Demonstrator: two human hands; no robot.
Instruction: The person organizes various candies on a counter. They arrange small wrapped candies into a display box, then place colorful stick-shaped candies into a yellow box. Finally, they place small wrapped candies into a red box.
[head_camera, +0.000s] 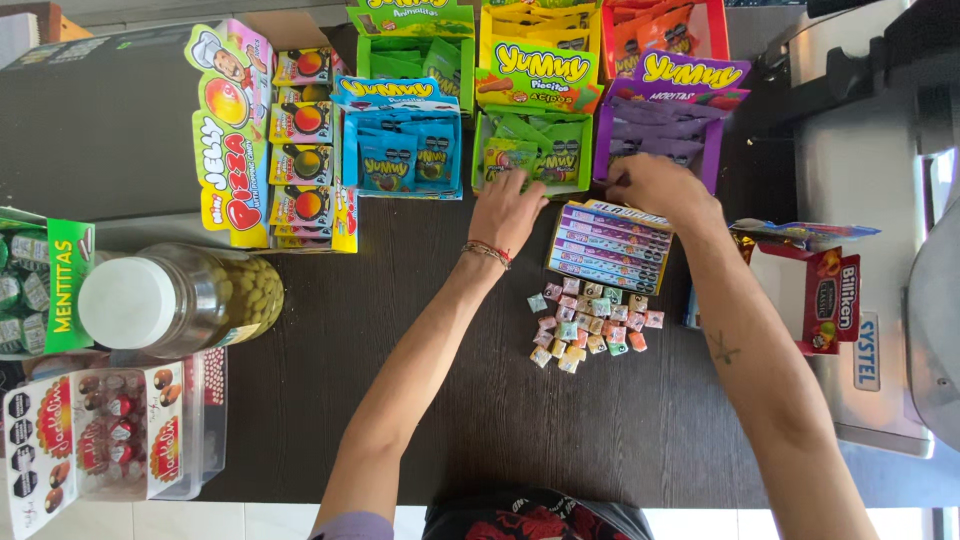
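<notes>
From the head camera, the left hand (507, 208) is resting with loosely curled fingers at the left edge of the flat box of candy sticks (610, 246), while the right hand (655, 185) is pinching the box's far edge. Small wrapped candies (590, 325) are lying just below the box on the dark table (400, 350).

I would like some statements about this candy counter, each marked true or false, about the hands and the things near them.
1. The left hand reaches into the green display box. True.
2. The right hand rests on the big jar. False: it is at the far edge of the flat box of candy sticks, by the purple display box.
3. Small wrapped candies lie loose on the dark counter. True.
4. The jar stands upright. False: it lies on its side.
</notes>
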